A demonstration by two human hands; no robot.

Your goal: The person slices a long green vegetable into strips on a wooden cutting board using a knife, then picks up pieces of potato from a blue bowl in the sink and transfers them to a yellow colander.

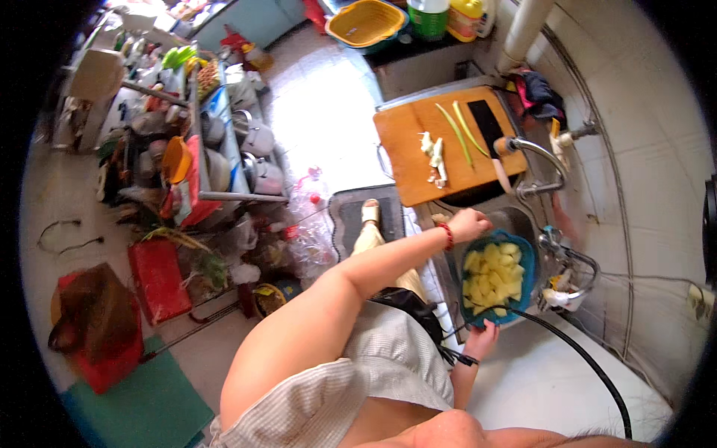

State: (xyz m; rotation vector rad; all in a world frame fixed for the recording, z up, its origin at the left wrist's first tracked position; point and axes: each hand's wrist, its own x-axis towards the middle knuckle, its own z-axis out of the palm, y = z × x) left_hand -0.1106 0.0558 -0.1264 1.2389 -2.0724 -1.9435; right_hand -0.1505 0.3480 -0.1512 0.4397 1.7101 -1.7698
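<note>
A blue plastic basin (528, 302) rests in the metal sink (512, 217), filled with pale yellow vegetable chunks (493, 274) that look like peeled potato. My right hand (486, 336) grips its near rim. At the far rim is my left hand (470, 225), a red bracelet on its wrist and its fingers curled; whether they hold the rim is unclear. Past that hand a wooden cutting board (409, 151) bridges the sink. On it lie green stalks (462, 134), pale vegetable pieces (434, 159) and a dark-bladed cleaver (486, 126) with a light handle.
A curved faucet (552, 157) reaches over the board, and another tap (560, 246) stands beside the basin. One black hose (588, 347) arcs across the white counter (538, 386). Shelves with pots (260, 140) stand left; a yellow basket (367, 25) sits at the far end.
</note>
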